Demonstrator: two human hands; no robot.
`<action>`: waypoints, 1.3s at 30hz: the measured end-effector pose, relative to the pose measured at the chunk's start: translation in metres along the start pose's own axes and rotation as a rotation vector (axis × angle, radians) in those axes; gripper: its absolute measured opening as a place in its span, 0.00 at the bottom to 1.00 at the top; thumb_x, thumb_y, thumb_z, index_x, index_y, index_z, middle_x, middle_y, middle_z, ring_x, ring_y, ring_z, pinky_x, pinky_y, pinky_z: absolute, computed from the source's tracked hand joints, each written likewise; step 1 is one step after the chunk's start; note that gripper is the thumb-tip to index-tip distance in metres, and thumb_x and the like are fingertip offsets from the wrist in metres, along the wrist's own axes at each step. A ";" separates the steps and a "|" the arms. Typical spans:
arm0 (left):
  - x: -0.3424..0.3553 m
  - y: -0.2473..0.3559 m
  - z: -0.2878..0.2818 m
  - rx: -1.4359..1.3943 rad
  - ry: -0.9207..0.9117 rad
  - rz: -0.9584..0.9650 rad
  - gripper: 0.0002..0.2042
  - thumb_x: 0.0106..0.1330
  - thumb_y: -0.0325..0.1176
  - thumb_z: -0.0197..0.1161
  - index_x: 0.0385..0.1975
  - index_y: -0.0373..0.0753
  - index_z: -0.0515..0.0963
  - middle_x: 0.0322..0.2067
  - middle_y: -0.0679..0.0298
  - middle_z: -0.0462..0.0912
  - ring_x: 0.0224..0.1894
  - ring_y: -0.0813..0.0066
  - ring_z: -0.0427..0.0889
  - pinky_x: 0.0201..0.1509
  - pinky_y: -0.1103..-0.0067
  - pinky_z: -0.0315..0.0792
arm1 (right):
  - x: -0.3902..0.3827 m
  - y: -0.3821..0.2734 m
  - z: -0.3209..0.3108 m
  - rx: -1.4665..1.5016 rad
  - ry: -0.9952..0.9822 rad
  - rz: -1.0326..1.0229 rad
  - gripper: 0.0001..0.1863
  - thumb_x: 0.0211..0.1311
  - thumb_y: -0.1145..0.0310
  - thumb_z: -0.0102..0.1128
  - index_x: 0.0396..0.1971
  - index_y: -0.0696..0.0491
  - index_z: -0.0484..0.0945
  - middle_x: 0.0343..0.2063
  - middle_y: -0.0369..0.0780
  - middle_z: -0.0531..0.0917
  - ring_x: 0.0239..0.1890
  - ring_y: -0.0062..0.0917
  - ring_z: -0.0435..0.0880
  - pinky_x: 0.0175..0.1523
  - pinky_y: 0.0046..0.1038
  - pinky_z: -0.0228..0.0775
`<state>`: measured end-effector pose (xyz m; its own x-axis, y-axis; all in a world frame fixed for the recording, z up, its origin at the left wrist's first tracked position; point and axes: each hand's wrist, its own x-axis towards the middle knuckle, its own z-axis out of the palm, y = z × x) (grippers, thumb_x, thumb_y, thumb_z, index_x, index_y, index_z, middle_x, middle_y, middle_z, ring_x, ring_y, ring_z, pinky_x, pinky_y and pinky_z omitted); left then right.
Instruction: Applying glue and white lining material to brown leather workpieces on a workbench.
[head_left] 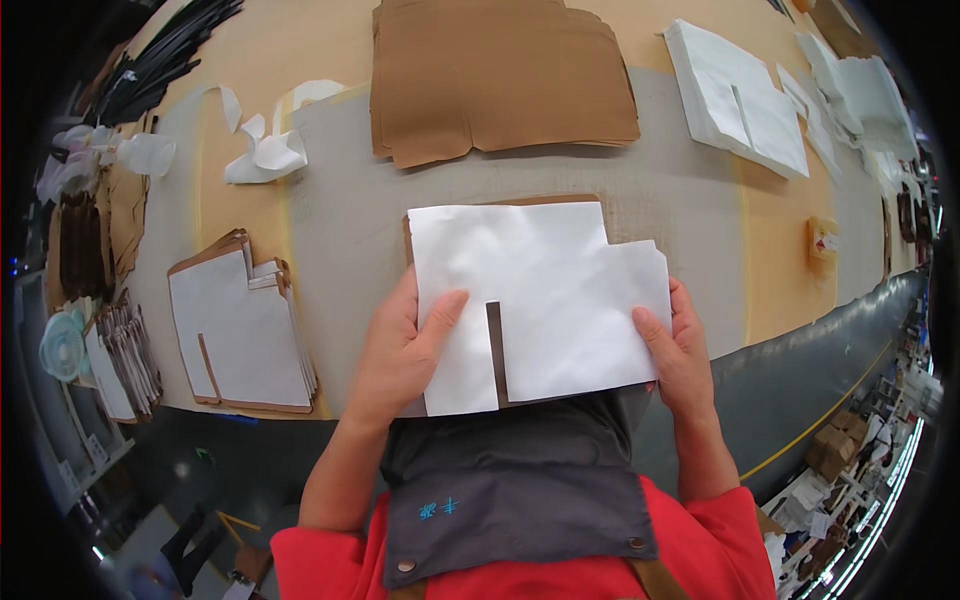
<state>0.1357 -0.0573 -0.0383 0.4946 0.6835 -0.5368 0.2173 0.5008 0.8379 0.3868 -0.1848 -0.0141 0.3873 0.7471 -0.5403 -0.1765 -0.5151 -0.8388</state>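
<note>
Between my two hands is a white sheet, flat, with a stepped upper right corner and a narrow slot running up from its lower edge. A brown piece shows along its top edge, lying behind it. My left hand grips the left side, thumb on the white face and fingers hidden underneath. On the right side my right hand holds the sheet the same way, thumb on top. The lower edge sits at the table's near edge, close to my dark apron.
A stack of brown sheets lies at the far middle. White slotted sheets are stacked at far right, near a small yellow block. To the left are a pile of white-faced brown pieces, white strips and black strips.
</note>
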 end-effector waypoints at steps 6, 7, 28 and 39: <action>-0.005 0.009 0.017 0.300 0.347 0.301 0.29 0.68 0.25 0.62 0.68 0.37 0.62 0.38 0.64 0.84 0.36 0.87 0.78 0.41 0.87 0.73 | 0.000 0.003 -0.002 -0.019 0.017 -0.019 0.22 0.69 0.66 0.56 0.59 0.57 0.66 0.37 0.34 0.79 0.20 0.08 0.74 0.14 0.14 0.60; -0.006 0.007 0.017 0.275 0.341 0.303 0.28 0.68 0.26 0.63 0.68 0.40 0.64 0.38 0.64 0.83 0.33 0.88 0.76 0.39 0.88 0.72 | 0.000 0.002 -0.001 -0.016 -0.001 -0.018 0.22 0.69 0.66 0.56 0.59 0.57 0.66 0.37 0.34 0.79 0.20 0.08 0.74 0.14 0.14 0.60; -0.006 -0.005 0.003 0.475 0.286 0.343 0.22 0.66 0.33 0.66 0.59 0.37 0.75 0.22 0.67 0.68 0.23 0.85 0.60 0.26 0.84 0.62 | -0.004 0.002 0.001 -0.036 0.029 -0.053 0.20 0.70 0.68 0.54 0.59 0.57 0.65 0.36 0.34 0.80 0.19 0.07 0.74 0.12 0.13 0.57; -0.026 0.006 -0.001 0.395 0.221 0.129 0.23 0.65 0.31 0.67 0.61 0.39 0.74 0.25 0.71 0.69 0.21 0.90 0.66 0.22 0.87 0.62 | -0.002 0.000 0.004 -0.066 0.050 -0.066 0.21 0.70 0.66 0.55 0.58 0.58 0.65 0.35 0.34 0.80 0.19 0.07 0.74 0.13 0.13 0.56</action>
<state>0.1228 -0.0718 -0.0195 0.3566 0.8451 -0.3984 0.4908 0.1934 0.8495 0.3823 -0.1842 -0.0134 0.4408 0.7594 -0.4786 -0.0901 -0.4930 -0.8653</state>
